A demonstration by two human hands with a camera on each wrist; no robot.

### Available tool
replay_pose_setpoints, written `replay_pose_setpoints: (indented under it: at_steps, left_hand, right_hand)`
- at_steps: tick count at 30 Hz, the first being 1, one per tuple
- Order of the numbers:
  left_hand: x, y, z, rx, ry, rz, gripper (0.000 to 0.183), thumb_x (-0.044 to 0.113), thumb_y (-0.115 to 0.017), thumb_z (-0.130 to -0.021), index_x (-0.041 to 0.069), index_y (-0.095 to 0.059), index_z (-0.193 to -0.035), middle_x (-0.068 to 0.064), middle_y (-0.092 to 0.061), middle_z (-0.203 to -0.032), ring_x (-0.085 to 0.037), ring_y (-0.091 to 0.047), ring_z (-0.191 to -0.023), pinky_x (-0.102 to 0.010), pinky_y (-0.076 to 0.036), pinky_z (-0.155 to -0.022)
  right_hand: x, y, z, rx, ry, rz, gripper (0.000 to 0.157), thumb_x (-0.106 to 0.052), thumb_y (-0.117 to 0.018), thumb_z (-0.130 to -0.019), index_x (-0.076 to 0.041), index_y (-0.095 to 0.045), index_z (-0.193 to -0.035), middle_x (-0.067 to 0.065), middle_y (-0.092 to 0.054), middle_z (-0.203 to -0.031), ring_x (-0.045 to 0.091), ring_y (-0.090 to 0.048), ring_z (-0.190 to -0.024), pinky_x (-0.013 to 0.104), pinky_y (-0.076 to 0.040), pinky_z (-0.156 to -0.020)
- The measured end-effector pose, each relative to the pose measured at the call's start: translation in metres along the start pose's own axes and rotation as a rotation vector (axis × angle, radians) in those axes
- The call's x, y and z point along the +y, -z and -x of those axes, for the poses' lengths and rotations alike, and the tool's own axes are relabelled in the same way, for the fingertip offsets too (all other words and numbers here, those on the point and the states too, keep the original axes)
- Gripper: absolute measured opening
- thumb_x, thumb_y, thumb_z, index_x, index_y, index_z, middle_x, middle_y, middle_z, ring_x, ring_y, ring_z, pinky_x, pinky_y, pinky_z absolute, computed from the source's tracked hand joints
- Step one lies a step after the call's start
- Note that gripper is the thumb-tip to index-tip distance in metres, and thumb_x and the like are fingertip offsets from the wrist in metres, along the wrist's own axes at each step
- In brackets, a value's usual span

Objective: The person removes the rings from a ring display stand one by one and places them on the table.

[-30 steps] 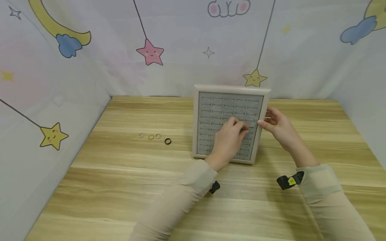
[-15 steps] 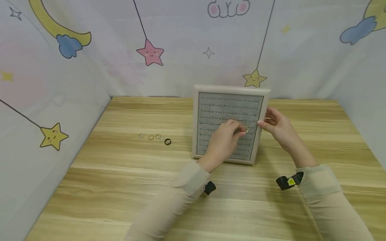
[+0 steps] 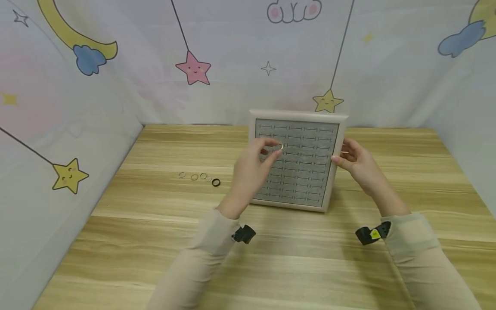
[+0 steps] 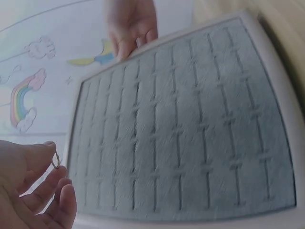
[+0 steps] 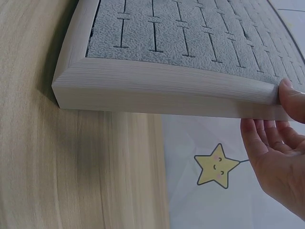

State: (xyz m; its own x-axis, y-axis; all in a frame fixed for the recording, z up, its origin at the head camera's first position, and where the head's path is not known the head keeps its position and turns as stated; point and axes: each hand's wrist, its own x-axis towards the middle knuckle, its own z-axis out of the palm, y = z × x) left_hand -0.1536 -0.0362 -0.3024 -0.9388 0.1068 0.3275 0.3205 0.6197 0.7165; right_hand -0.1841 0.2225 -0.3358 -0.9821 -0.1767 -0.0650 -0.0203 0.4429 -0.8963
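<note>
A pale-framed ring display board [image 3: 298, 172] with grey slotted padding stands upright on the table, leaning slightly back. My left hand [image 3: 249, 172] pinches a thin gold ring [image 3: 281, 146] between thumb and fingertip, in front of the board's left part. The left wrist view shows that ring [image 4: 56, 160] apart from the padding. My right hand [image 3: 358, 168] grips the board's right edge, thumb on the front of the frame [image 5: 190, 90] and the other fingers behind it. No ring shows in the slots that are visible; my left hand hides some at the left.
On the wooden table [image 3: 128, 241], left of the board, lie several rings: a black ring [image 3: 215, 182] at the right end and thinner silver and gold ones, such as a silver ring [image 3: 181, 175]. A printed curtain [image 3: 232, 99] hangs behind and at both sides.
My left hand has drawn away from the board's right-hand slots and moved left and up, with the gold ring in its fingertips. My right hand keeps its grip on the frame.
</note>
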Motion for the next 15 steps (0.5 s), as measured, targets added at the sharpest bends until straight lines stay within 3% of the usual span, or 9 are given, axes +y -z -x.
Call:
replay_pose_setpoints:
  at_steps: [5,8,10,15]
  left_hand:
    - [-0.014,0.026,-0.001,0.076,0.089,0.056,0.03,0.022,-0.064,-0.092,0.009,-0.062,-0.119,-0.006,-0.064,-0.12,-0.022,-0.061,-0.098,-0.032,-0.054,-0.075]
    - [-0.028,0.04,0.0,0.131,0.118,0.052,0.032,0.02,-0.064,-0.092,0.007,-0.062,-0.122,-0.01,-0.063,-0.12,-0.025,-0.061,-0.096,-0.033,-0.054,-0.074]
    - [-0.039,0.048,0.002,0.156,0.145,0.03,0.034,0.019,-0.064,-0.092,0.005,-0.061,-0.123,-0.012,-0.062,-0.12,-0.026,-0.061,-0.096,-0.033,-0.053,-0.071]
    - [-0.072,0.063,0.008,0.142,0.245,-0.024,0.038,0.02,-0.061,-0.094,0.003,-0.058,-0.128,-0.016,-0.059,-0.123,-0.03,-0.058,-0.099,-0.038,-0.051,-0.074]
  right_hand:
    - [0.0,0.0,0.0,0.004,0.004,0.002,0.065,-0.029,-0.054,-0.098,-0.006,-0.024,-0.15,0.011,-0.045,-0.137,0.004,-0.05,-0.112,0.014,-0.044,-0.091]
    - [0.0,0.0,0.0,0.008,0.006,0.002,0.064,-0.028,-0.054,-0.098,-0.007,-0.025,-0.15,0.007,-0.047,-0.133,-0.001,-0.049,-0.108,0.008,-0.044,-0.087]
    - [0.001,0.0,0.0,0.008,0.005,-0.004,0.063,-0.028,-0.054,-0.098,-0.007,-0.025,-0.15,0.007,-0.047,-0.133,-0.001,-0.049,-0.108,0.01,-0.044,-0.089]
    - [0.001,0.0,-0.001,0.004,-0.001,-0.003,0.064,-0.028,-0.054,-0.098,-0.007,-0.025,-0.15,0.008,-0.046,-0.134,0.002,-0.049,-0.111,0.014,-0.045,-0.092]
